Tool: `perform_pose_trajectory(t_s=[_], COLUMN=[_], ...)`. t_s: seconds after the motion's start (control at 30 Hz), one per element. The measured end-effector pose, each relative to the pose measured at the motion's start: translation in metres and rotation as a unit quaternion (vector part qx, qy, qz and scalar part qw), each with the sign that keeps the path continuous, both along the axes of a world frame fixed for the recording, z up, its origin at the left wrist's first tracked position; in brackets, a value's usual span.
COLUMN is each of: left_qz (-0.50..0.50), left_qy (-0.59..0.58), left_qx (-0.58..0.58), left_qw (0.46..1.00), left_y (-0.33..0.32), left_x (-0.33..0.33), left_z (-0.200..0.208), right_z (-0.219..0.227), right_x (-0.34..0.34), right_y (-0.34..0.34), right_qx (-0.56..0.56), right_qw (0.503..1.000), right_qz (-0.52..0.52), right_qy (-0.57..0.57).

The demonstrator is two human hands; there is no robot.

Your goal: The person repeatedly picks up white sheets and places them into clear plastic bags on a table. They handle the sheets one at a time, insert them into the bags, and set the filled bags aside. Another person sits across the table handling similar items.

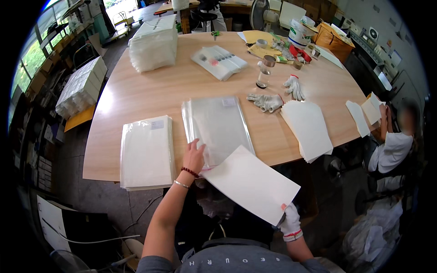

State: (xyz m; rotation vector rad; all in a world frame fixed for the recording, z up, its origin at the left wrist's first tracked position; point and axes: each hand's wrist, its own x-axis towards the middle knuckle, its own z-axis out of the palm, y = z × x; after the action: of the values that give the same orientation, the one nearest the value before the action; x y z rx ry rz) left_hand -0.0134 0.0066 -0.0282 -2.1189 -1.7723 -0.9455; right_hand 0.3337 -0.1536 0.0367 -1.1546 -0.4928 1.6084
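A pile of clear plastic sleeves (216, 120) lies in front of me at the table's near edge. My left hand (194, 157), bare and with bracelets at the wrist, rests on the near left corner of the pile with its fingers apart. In my right hand (290, 220), which wears a white glove with a red-edged cuff, is the near right corner of a white sheet (252, 184). The sheet slants over the table edge, its far end overlapping the near end of the sleeves. Whether its corner is inside the top sleeve I cannot tell.
Filled sleeves (146, 150) are stacked on the left, loose white sheets (308, 127) on the right. Beyond are work gloves (266, 102), a glass bottle (265, 73), plastic packs (219, 63) and a tall wrapped stack (154, 43). A seated co-worker (391, 150) handles paper at far right.
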Motion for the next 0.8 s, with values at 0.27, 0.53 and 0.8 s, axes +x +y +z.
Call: perform_pose_trajectory(t_s=[0.27, 0.53, 0.8], left_qz=[0.106, 0.004, 0.006], left_qy=[-0.347, -0.508, -0.422], left_qx=[-0.432, -0.396, -0.212], left_qw=[0.826, 0.765, 0.881], left_y=[-0.021, -0.027, -0.047], left_x=[-0.005, 0.001, 0.031], left_z=[0.017, 0.0, -0.008], right_z=[-0.013, -0.004, 0.014], right_x=[-0.026, -0.015, -0.032], right_y=[-0.015, -0.005, 0.001], right_qx=[-0.036, -0.071, 0.013], right_qw=[0.998, 0.997, 0.999], right_qz=[-0.042, -0.025, -0.037], right_qy=[0.002, 0.004, -0.038])
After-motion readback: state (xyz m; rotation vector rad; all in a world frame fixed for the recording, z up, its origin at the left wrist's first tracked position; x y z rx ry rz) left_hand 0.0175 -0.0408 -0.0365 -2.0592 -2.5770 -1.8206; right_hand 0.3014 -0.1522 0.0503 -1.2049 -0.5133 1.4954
